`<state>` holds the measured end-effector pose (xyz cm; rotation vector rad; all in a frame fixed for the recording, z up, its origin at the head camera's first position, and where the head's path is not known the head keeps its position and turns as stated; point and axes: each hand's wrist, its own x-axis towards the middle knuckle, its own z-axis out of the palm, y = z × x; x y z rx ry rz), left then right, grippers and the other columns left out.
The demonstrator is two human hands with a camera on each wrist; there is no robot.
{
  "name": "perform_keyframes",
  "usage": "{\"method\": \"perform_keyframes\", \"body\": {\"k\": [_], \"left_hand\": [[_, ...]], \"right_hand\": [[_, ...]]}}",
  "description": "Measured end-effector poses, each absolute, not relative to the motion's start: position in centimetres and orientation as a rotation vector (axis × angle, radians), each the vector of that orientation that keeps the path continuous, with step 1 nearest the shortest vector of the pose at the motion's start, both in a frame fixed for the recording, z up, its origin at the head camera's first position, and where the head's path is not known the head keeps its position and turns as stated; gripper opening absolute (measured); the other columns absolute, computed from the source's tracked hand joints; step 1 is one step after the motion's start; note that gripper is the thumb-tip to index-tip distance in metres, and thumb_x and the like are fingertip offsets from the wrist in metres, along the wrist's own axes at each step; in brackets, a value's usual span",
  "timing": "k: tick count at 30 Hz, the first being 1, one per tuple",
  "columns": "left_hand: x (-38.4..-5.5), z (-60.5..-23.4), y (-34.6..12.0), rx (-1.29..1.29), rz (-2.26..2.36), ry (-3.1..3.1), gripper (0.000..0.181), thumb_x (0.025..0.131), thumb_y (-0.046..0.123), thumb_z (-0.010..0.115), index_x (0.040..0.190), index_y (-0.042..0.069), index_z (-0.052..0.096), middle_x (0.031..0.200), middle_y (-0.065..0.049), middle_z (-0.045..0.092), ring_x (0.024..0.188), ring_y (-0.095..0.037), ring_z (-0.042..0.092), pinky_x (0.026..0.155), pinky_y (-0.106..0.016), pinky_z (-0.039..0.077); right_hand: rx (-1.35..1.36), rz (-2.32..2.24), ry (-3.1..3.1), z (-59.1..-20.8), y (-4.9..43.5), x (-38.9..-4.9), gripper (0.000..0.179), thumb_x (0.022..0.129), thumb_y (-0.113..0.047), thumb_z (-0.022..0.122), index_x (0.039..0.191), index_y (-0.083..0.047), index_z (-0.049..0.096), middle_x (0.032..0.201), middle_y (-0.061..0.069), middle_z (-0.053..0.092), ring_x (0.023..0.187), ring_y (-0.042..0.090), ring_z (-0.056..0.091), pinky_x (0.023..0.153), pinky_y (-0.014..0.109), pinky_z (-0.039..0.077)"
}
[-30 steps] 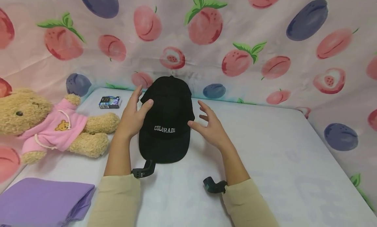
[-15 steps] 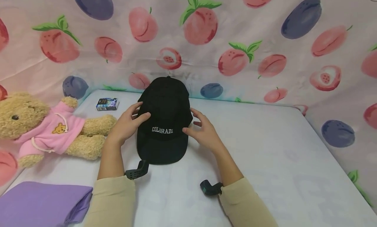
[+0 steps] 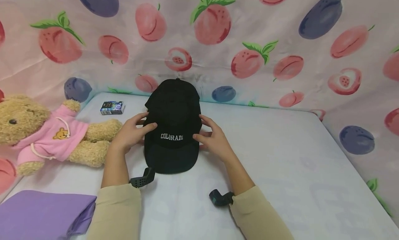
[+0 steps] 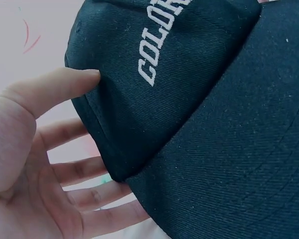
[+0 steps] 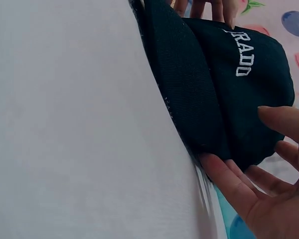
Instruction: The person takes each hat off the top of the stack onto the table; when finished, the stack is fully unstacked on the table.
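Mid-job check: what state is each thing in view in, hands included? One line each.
Black cap: lettered front showing, brim toward the person, between both hands.
Left hand: thumb on the cap's front, fingers behind its edge.
Right hand: thumb over the cap's front, fingers behind its edge.
Teddy bear: lying down, dressed in pink.
Small box: lying flat, looks closed.
Purple cloth: folded.
Left wrist camera: worn.
Right wrist camera: worn.

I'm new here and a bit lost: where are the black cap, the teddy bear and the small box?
Black cap [image 3: 172, 124], head view: front of the crown.
Teddy bear [image 3: 59, 144], head view: its pink-clad torso.
Small box [image 3: 113, 107], head view: its upper face.
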<state>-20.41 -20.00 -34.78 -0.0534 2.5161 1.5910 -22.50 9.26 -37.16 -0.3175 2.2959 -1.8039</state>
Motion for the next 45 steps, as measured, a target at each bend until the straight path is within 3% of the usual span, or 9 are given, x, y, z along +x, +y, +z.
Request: {"method": "perform_keyframes", "body": {"k": [9,29,45], "left_hand": [[-20.3,-34.4,-19.8,-0.052,1.587,2.513,0.078,0.103,0.040,0.060,0.165,0.011,0.023,0.166,-0.028,0.026,0.133,-0.045,0.055,0.094,-0.047,0.060],[-20.0,-33.0,-19.4,0.010,1.577,2.572,0.073,0.104,0.041,0.057,0.164,0.012,0.028,0.163,-0.026,0.035,0.125,-0.041,0.061,0.086,-0.033,0.060],[-19.8,-32.0,-18.8,0.035,1.514,2.597,0.075,0.104,0.045,0.056,0.164,0.012,0.027,0.162,-0.024,0.036,0.132,-0.039,0.054,0.097,-0.048,0.058]], "right_hand": [[-0.301,-1.807,2.314,-37.3,9.3,-22.6,0.070,0.095,-0.012,0.072,0.156,-0.031,0.044,0.162,0.007,0.040,0.130,0.033,0.062,0.086,0.048,0.062],[-0.316,-1.774,2.404,-36.7,9.2,-22.4,0.064,0.094,-0.013,0.072,0.153,-0.027,0.050,0.157,0.008,0.047,0.117,0.031,0.069,0.076,0.044,0.064],[-0.283,-1.761,2.468,-36.0,9.5,-22.5,0.061,0.094,-0.015,0.073,0.150,-0.027,0.053,0.153,0.007,0.053,0.106,0.028,0.071,0.073,0.044,0.064]]}}
